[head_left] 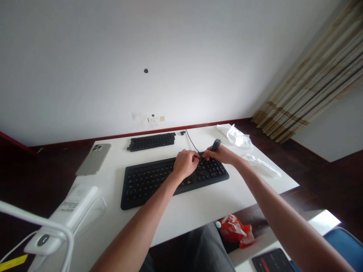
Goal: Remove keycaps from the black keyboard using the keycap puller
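A black keyboard (153, 177) lies at a slant on the white table (195, 202), and many of its key positions look bare of caps. My left hand (185, 163) rests over its upper middle with curled fingers; whatever they pinch is hidden. Close beside it, my right hand (219, 154) is closed around a dark brush-like tool (216, 144), whose tufted end points up and away. The right fingertips reach down to the keyboard's upper right part, near the left hand. Behind the keyboard lies a block of black keycaps (151, 142) set in rows.
A phone (95, 159) lies at the left, with a white power strip (66, 211) nearer me. Small black pieces (183, 133) sit by the keyboard cable (192, 141). Crumpled white plastic (238, 136) is at the right. Below the table edge is a red bag (235, 230).
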A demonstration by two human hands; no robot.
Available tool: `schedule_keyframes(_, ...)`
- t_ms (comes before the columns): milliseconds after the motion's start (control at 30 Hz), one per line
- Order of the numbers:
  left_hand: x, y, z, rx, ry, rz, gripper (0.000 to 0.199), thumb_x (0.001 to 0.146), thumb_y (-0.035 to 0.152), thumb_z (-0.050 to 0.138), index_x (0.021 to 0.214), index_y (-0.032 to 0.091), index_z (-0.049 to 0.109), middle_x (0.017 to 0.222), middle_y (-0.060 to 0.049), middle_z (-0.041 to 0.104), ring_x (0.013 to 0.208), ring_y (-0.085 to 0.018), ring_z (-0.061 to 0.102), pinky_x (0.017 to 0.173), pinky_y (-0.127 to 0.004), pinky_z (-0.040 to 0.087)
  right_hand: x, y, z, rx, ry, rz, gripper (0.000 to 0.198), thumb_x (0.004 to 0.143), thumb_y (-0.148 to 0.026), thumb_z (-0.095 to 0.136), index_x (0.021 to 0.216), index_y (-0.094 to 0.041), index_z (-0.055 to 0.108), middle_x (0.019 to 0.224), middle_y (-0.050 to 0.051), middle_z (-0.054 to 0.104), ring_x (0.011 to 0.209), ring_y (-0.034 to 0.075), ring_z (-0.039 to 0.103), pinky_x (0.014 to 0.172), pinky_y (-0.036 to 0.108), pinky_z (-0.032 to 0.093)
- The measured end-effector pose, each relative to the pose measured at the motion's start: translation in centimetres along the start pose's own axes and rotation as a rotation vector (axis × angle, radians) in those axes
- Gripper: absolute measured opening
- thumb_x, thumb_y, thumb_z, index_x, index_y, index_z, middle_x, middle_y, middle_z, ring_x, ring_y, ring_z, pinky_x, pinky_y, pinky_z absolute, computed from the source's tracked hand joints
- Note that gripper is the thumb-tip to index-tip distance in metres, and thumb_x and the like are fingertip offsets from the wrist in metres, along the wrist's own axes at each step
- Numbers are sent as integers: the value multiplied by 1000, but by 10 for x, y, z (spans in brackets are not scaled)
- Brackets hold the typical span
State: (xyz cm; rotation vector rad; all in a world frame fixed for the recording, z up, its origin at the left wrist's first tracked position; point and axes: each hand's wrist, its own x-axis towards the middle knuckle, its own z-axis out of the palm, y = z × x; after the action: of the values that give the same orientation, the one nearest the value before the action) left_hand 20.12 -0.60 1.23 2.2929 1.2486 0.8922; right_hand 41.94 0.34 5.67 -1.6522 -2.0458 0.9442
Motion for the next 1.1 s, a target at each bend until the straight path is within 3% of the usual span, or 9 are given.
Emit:
schedule_keyframes(133, 0, 0, 0, 11, -8, 1, 22, 89, 12, 60, 95, 23, 78, 78, -1, 74, 87, -23, 68, 88, -35, 53, -9, -9, 5, -200, 96, -92, 33, 97, -43, 55, 75, -22, 69, 73, 4, 72, 74, 23, 66, 74, 32, 46)
schedule_keyframes(300, 0, 1, -1, 24, -14, -8, 22, 90, 13, 60, 99, 24, 77, 77, 0, 74, 87, -24, 68, 88, -37, 53, -14, -16, 15, -1, 135, -117, 38, 103, -49, 46, 82, -23, 63, 76, 1, 68, 73, 20, 62, 74, 31, 46)
schedule_keyframes(467, 0, 0, 0, 17, -16, -18, 26, 88, 12, 60, 104, 24, 77, 77, 1, 74, 86, -24, 68, 89, -36, 53, -13, -15, 24, -51, 273, -99, 38, 104, -44, 40, 85, -23, 65, 78, 1, 64, 77, 21, 58, 74, 32, 42)
schedule_keyframes(600, 0, 0, 0, 24, -23, -19, 27, 89, 12, 61, 107, 25, 77, 77, 1, 74, 87, -24, 68, 91, -36, 53, -14, -12, 29, 23, 279, -32, 39, 103, -42, 40, 77, -23, 62, 62, -2, 56, 64, 19, 54, 67, 31, 40)
schedule_keyframes(833, 1, 1, -1, 34, -29, -19, 26, 89, 14, 62, 107, 25, 77, 76, 1, 73, 84, -23, 67, 88, -35, 53, -9, -8, 38, 172, 306, -16, 34, 98, -36, 42, 75, -22, 63, 56, -3, 56, 59, 17, 53, 64, 29, 41)
schedule_keyframes(1100, 0, 2, -2, 37, -33, -21, 25, 90, 15, 61, 105, 26, 76, 76, 1, 72, 85, -23, 67, 89, -35, 52, -7, -8, 41, 348, 193, -2, 35, 98, -41, 42, 80, -20, 65, 56, -1, 58, 53, 15, 49, 54, 27, 38)
